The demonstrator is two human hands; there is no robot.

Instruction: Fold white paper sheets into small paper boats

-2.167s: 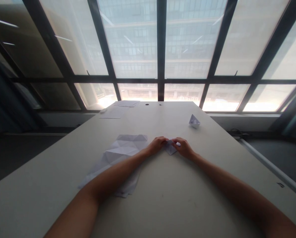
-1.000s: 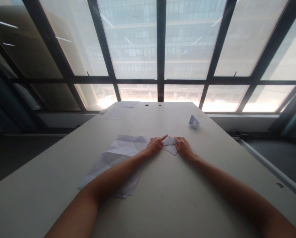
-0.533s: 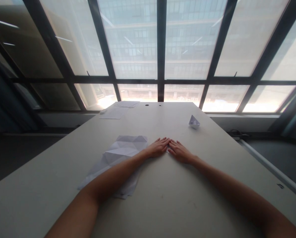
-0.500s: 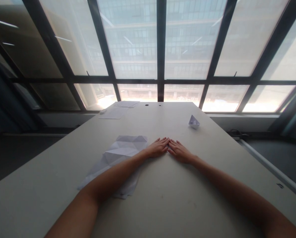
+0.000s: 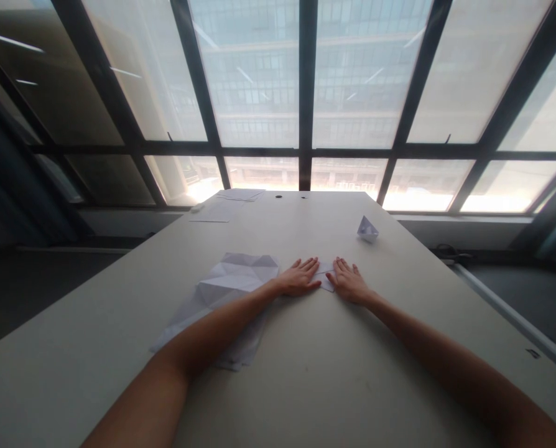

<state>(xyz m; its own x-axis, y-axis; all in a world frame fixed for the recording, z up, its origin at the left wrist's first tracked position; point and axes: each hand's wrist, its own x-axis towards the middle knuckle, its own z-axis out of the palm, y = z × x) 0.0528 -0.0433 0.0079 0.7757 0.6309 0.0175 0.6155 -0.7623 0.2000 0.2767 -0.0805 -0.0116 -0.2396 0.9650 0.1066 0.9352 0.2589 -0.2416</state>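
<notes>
A small folded piece of white paper (image 5: 325, 274) lies flat on the white table (image 5: 306, 373). My left hand (image 5: 299, 277) presses on its left side with the fingers stretched out. On its right side rests my right hand (image 5: 349, 281), also flat with the fingers extended. Both hands partly hide the paper, and its middle shows between them. Creased white sheets (image 5: 236, 277) lie to the left, partly covered by my left forearm.
A folded paper boat (image 5: 367, 229) stands to the right, beyond my right hand. Flat paper sheets (image 5: 210, 213) lie at the far left of the table, near a small white object (image 5: 197, 208). Tall windows with dark frames (image 5: 306, 93) rise behind the table.
My hands were together over the paper, fingertips meeting. They have moved apart, mostly my right hand to the right, so the folded paper shows between them. The view has shifted slightly.
</notes>
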